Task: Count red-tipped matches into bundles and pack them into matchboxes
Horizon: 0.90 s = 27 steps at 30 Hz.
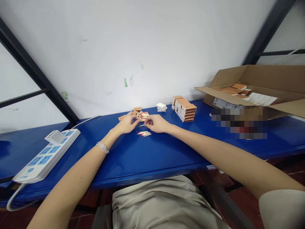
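Observation:
My right hand (156, 123) pinches a match (142, 125) by one end, its red head pointing left. Close by on the left, my left hand (128, 123) has its thumb and fingers drawn together at the edge of a loose heap of matches (143, 115); what lies between those fingertips is too small to make out. Nearer to me, a small group of matches (145, 134) lies on the blue table (152, 156), roughly side by side. Behind the left hand are orange matchboxes (137, 109), partly hidden.
White matchbox trays (161, 107) sit behind my right hand. Further right stand stacked matchboxes (184, 109) and an open cardboard box (228, 95) holding more of them. A white power strip (49, 157) lies at the left, its cable over the table edge. A wall (152, 47) closes the back.

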Motion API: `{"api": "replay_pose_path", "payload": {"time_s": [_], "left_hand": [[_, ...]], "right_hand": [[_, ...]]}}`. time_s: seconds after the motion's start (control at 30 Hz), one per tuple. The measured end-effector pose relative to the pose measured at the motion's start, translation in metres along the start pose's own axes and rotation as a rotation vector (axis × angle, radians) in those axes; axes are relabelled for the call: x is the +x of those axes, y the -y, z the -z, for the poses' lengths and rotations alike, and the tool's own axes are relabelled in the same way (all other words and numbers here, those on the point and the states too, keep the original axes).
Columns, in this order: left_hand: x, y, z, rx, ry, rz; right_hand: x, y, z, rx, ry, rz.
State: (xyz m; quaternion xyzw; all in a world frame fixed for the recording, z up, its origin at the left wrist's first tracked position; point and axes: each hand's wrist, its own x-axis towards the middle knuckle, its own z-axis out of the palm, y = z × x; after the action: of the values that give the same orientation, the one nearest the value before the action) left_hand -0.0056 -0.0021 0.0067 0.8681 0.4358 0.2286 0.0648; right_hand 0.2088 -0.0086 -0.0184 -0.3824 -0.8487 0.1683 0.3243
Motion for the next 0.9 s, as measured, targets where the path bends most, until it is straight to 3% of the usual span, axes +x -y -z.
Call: {"api": "replay_pose_path", "payload": {"time_s": [0.17,0.33,0.57,0.73,0.8,0.9], "left_hand": [[-0.003,0.035,0.018,0.048,0.11,0.079],[-0.003,0.044,0.018,0.035,0.163,0.093],[0.0,0.035,0.01,0.019,0.145,0.075],[0.003,0.014,0.003,-0.415,0.035,0.119],[0.004,0.002,-0.002,-0.605,0.046,0.115],[0.003,-0.014,-0.008,-0.703,0.002,0.086]], "right_hand": [[-0.001,0.003,0.008,0.034,0.199,0.043],[0.0,0.004,0.006,0.027,0.169,0.029],[-0.001,0.005,0.005,0.031,0.124,0.036],[0.001,0.004,0.002,0.07,-0.003,0.0],[0.002,0.003,-0.001,0.174,-0.033,-0.024],[0.002,0.003,-0.007,0.419,-0.046,-0.076]]}}
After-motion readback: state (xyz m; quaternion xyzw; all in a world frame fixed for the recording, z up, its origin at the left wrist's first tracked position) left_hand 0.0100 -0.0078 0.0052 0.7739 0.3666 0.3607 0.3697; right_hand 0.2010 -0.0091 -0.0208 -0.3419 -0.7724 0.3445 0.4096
